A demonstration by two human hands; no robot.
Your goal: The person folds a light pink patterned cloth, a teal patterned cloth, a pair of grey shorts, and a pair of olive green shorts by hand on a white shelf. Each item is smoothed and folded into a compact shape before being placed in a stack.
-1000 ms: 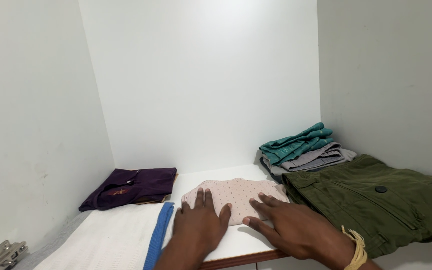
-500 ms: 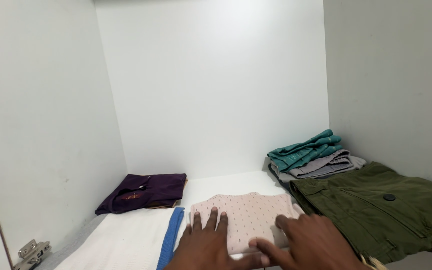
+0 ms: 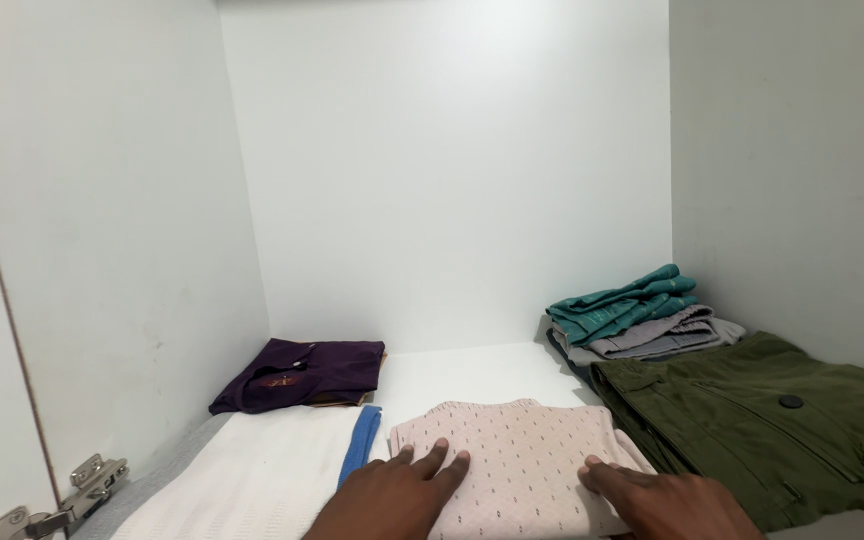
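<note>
A folded pale pink garment with small dots (image 3: 517, 455) lies at the front middle of a white cupboard shelf (image 3: 472, 375). My left hand (image 3: 397, 492) rests flat on its near left part, fingers spread. On the garment's near right edge lies my right hand (image 3: 657, 495), fingers flat and pointing left. Neither hand grips the cloth. The lower parts of both hands are cut off by the frame's bottom edge.
A white folded cloth with a blue edge (image 3: 252, 480) lies left of the pink garment, a dark purple garment (image 3: 302, 372) behind it. Olive green trousers (image 3: 762, 425) lie on the right, with a teal and grey stack (image 3: 632, 320) behind. White walls enclose the shelf; a metal hinge (image 3: 67, 495) sits lower left.
The view has tilted up and closed in on the shelf. The pink garment sits further in, and both hands have slid toward its near edge, lower in the frame.
</note>
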